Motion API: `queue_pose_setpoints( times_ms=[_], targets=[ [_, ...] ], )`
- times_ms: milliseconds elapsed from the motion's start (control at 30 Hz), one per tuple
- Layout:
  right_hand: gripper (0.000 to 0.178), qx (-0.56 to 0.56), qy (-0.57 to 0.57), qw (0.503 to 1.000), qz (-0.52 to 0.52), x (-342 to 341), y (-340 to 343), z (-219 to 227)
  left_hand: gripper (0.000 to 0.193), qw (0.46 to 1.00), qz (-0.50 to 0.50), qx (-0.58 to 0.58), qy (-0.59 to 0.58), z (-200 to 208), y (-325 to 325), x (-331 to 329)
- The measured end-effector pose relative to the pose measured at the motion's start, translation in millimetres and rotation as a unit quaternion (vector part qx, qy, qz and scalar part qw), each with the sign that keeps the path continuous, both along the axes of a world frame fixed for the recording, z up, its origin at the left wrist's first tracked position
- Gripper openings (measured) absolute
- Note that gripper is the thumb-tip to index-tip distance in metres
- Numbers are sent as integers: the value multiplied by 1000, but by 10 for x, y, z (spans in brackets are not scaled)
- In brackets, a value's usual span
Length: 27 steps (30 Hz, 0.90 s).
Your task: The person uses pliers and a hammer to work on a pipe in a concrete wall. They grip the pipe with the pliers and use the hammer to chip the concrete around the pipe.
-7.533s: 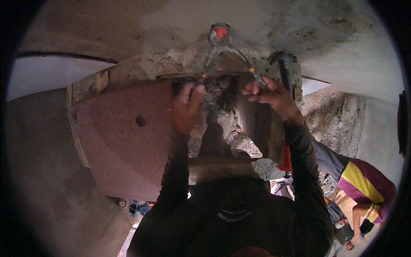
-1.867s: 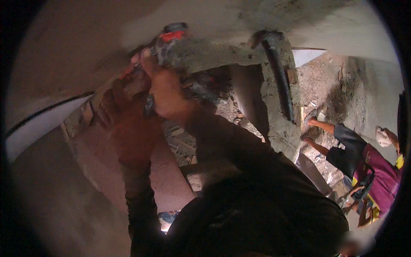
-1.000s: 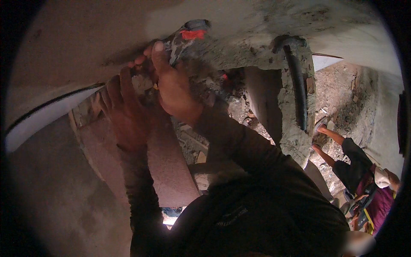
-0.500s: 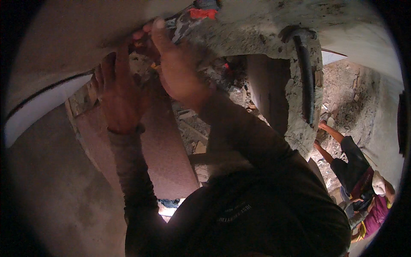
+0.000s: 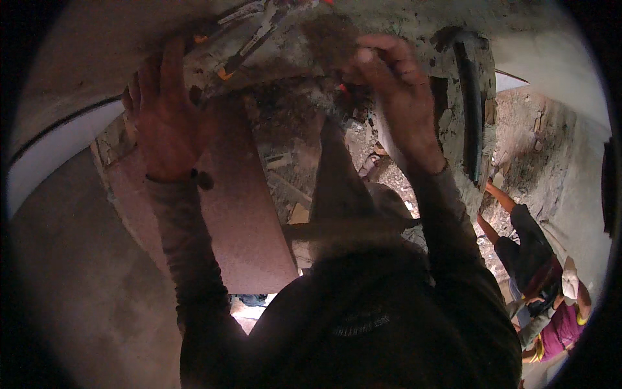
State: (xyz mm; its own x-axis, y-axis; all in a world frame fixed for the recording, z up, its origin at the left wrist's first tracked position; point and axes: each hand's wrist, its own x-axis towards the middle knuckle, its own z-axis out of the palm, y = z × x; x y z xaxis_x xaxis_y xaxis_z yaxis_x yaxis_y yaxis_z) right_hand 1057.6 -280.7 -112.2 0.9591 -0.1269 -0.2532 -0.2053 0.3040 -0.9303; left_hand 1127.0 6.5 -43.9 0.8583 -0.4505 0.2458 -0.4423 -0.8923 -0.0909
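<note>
The pincer-like tool (image 5: 254,40) lies on the rough concrete ledge (image 5: 395,61) at eleven o'clock, handles splayed. At ten, just beside it, the left hand (image 5: 170,120) has its fingers stretched out; toward one, the right hand's (image 5: 403,97) fingers bend narrowly, whether around anything I cannot tell. The hammer (image 5: 469,107) rests at two.

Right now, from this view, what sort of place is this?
Probably a building site: a black-handled hammer lies on a rough concrete ledge, and rubble-strewn ground shows beyond.
</note>
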Motion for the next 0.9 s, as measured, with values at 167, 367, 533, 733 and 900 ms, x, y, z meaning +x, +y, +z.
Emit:
queue_pose_setpoints(
  times_ms=[167,367,533,733,900],
  targets=[
    [26,-157,-100,982,-42,12,-100,-92,87,1000,-11,8,4,-30,30,3],
    [25,-236,-88,967,41,-179,-31,243,85,1000,0,3,2,-55,34,20],
    [24,-446,-175,872,99,-943,-261,249,76,1000,-18,-12,2,-50,89,49],
    [27,-474,-66,876,60,-2020,-782,452,75,994,-100,-52,1,-18,-70,138],
    [28,-470,-5,882,-48,-2669,-1163,438,74,998,-41,-40,-8,2,-178,-16]
  ],
)
